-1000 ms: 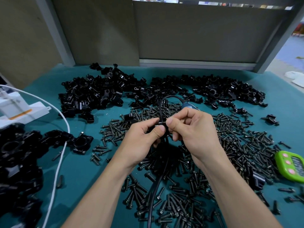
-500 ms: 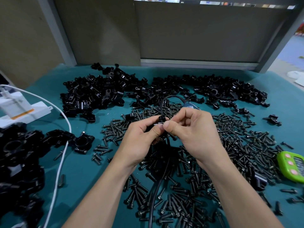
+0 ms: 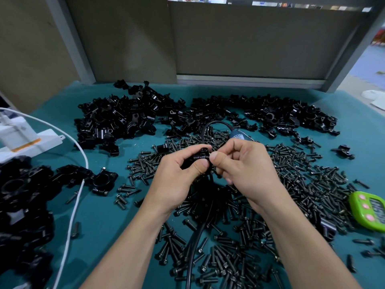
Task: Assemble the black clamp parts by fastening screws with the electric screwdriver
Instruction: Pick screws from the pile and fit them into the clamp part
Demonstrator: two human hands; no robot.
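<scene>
left hand (image 3: 177, 180) grips a glossy black clamp (image 3: 200, 157), round boss on top; right hand (image 3: 248, 170) pinches its side.

I am viewing an assembly bench in a factory-style workshop. A broad scatter of black screws (image 3: 302, 180) covers the teal bench top (image 3: 108, 222). Behind the screws lie heaps of black clamp parts (image 3: 120, 119). Left of the screws sits a white power strip (image 3: 31, 142), right of them a green timer (image 3: 370, 211). Grey partition panels (image 3: 250, 42) stand beyond.

Dim, even overhead light; soft shadows, wide-angle bending, blurred edges.
</scene>
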